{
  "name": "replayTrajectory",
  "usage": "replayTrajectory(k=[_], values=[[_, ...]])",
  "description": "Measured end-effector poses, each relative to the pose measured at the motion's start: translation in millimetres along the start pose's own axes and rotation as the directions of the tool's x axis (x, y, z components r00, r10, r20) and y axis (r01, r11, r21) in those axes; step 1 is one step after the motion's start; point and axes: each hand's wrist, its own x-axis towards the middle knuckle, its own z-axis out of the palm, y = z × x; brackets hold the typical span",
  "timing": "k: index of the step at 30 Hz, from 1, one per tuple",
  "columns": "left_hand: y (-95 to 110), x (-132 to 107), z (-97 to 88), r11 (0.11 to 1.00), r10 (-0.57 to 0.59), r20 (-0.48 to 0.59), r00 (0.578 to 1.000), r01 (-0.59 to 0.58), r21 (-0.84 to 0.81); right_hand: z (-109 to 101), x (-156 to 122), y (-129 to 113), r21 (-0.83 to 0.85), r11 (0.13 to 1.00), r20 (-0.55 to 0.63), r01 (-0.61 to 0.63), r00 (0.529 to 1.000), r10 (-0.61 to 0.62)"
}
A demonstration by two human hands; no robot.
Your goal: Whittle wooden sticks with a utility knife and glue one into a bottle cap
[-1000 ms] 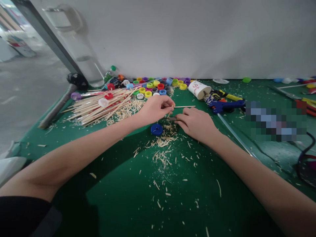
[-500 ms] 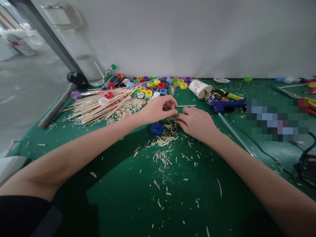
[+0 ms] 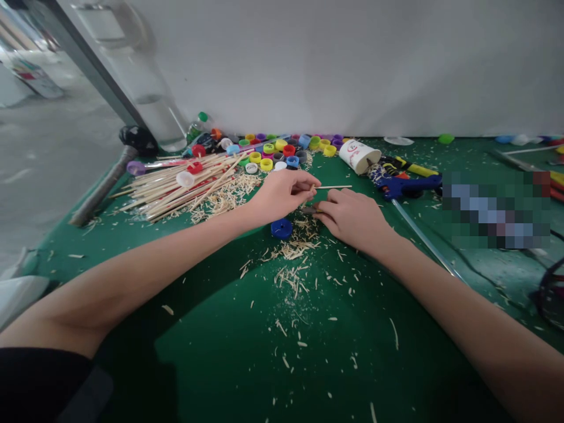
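Note:
My left hand pinches a thin wooden stick that points right, just above the green table. Close to its right, my right hand is closed around a small dark tool, whose tip shows between the two hands; I cannot tell what kind of tool it is. A blue bottle cap lies just below my left hand. Pale wood shavings are scattered under and in front of both hands.
A pile of wooden sticks lies at the left, with several coloured bottle caps behind it. A tipped white paper cup and a blue glue gun lie at the right. A clear water bottle stands at the back left.
Both hands stay almost where they were; the left fingers have shifted slightly along the stick. The view has tilted a little.

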Motion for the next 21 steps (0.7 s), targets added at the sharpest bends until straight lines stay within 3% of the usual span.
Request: replayTrajectory(k=[10, 21], values=[[-8, 3, -0.3, 0.999, 0.052, 0.080, 0.995, -0.052, -0.002, -3, 1, 3, 0.018, 0.998, 0.015, 0.059, 0.998, -0.059], [-9, 8, -3.9, 0.983, -0.124, 0.026, 0.992, 0.127, -0.132, -5, -12, 27, 0.163, 0.984, 0.053, 0.068, 0.996, -0.077]])
